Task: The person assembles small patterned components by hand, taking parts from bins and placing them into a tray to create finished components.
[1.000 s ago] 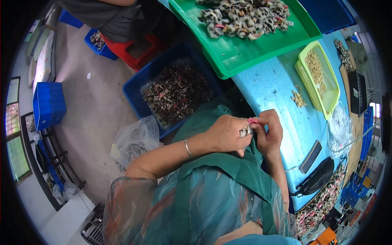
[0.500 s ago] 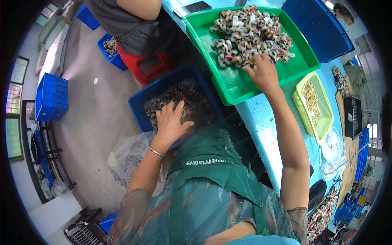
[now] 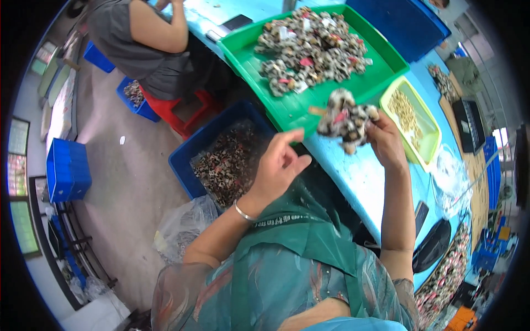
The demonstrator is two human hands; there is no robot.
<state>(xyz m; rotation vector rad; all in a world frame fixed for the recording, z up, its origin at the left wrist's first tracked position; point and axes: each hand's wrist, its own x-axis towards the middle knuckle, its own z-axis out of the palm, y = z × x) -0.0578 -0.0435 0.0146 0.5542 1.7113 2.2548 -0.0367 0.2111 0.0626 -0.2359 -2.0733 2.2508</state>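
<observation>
My right hand [image 3: 388, 140] holds up a bunch of small fuzzy pieces [image 3: 348, 122], spotted grey, white and black with bits of pink; their exact kind is unclear. It hangs over the table just off the near corner of a green tray [image 3: 309, 115]. In that tray lies a heap of the same fuzzy pieces [image 3: 320, 58] with white tags. My left hand [image 3: 279, 168], a bracelet at its wrist, is raised left of the bunch, apart from it. Its index finger and thumb stretch out, the other fingers curl, and nothing shows in it. Below it stands a blue bin [image 3: 182, 160] with more spotted pieces.
A yellow basket [image 3: 430, 132] of small tan pieces stands on the blue table [image 3: 353, 171]. Behind the tray is a dark blue crate [image 3: 406, 27]. A person in grey [image 3: 132, 49] sits on a red stool [image 3: 187, 113] at left. Plastic bags [image 3: 190, 218] lie by the bin.
My right hand has lifted a bunch from the tray's heap and come nearer, to the right. My left hand has risen from over the blue bin toward the table. The view has shifted.
</observation>
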